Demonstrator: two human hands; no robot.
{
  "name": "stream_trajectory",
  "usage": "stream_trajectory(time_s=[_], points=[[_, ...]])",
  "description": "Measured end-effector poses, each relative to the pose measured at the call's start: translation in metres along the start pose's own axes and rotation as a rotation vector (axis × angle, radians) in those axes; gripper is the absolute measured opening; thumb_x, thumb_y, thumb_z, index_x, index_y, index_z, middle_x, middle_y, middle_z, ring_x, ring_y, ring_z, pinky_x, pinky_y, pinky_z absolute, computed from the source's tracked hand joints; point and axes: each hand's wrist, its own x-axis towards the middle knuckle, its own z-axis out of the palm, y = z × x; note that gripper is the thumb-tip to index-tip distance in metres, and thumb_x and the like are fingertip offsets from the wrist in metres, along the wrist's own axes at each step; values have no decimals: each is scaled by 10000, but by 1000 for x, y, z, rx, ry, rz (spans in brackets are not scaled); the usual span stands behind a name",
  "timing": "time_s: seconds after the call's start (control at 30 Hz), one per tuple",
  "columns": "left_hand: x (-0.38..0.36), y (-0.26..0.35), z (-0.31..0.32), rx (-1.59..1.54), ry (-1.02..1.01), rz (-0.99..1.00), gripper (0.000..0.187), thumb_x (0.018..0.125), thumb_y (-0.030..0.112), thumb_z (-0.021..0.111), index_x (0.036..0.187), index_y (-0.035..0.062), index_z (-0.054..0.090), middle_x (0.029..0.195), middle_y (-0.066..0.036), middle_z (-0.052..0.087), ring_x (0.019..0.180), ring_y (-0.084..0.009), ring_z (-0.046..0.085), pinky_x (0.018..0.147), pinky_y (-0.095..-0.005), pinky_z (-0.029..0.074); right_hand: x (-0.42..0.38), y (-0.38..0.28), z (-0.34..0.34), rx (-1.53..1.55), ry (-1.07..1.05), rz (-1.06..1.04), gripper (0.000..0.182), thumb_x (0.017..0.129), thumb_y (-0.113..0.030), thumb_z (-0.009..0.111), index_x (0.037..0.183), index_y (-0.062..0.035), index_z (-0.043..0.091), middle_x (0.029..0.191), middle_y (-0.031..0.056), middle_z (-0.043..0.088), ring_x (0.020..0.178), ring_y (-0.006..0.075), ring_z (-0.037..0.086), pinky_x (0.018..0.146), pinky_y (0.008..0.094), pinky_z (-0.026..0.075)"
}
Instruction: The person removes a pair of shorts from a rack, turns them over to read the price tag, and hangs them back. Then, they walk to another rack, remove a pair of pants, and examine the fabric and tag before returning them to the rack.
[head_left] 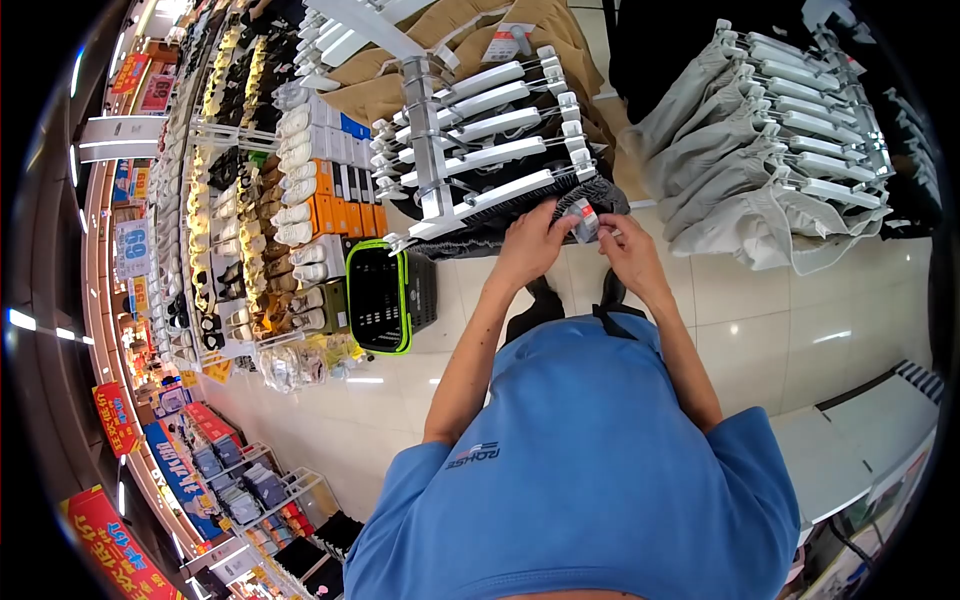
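Observation:
Dark grey trousers (470,243) hang from the front white clip hanger (490,207) on a metal rack arm (428,150). At their right end is a tag (583,222) with a red and white print, seemingly in a clear cover. My left hand (532,243) is closed at the tag's left edge, its fingers against the dark cloth. From the other side, my right hand (632,256) pinches the tag's right edge between thumb and fingers. The tag's lettering is too small to read.
A black basket with a green rim (378,350) stands on the tiled floor to the left. Shoe shelves (300,180) rise beyond it. Light grey trousers (740,205) hang on another rack at the right. A white counter (860,440) stands at lower right.

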Motion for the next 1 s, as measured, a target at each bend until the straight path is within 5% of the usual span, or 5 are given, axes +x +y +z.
stream_trajectory(time_s=[0.2,0.3,0.77,1.0], points=[[0,4,-11,-66,-96,-21,353,983,331,570,1152,22,581,1063,-249,665,1036,-455,600,868,-482,478,3,19,-9,98,-116,-19,180,957,-106,626,1086,18,644,988,72,636,853,131,634,761,263,501],[-2,4,-12,-52,-99,-30,347,988,323,568,1136,9,573,1026,-248,663,999,-454,605,849,-477,475,0,11,-17,229,-272,187,186,961,-75,619,1126,10,632,1028,25,639,916,92,615,840,245,483],[-4,-11,-9,-101,-104,35,321,981,288,585,1124,0,577,998,-228,663,967,-429,606,815,-450,474,-11,11,-18,290,-358,177,231,942,-22,593,1170,10,604,1057,41,672,950,99,623,910,268,494],[-3,-1,-19,-51,-246,-33,418,882,276,732,1146,-26,617,1056,-230,675,910,-358,626,846,-384,492,-13,17,-16,305,-393,171,235,943,-43,596,1166,31,603,1067,67,664,974,126,626,915,283,500]])
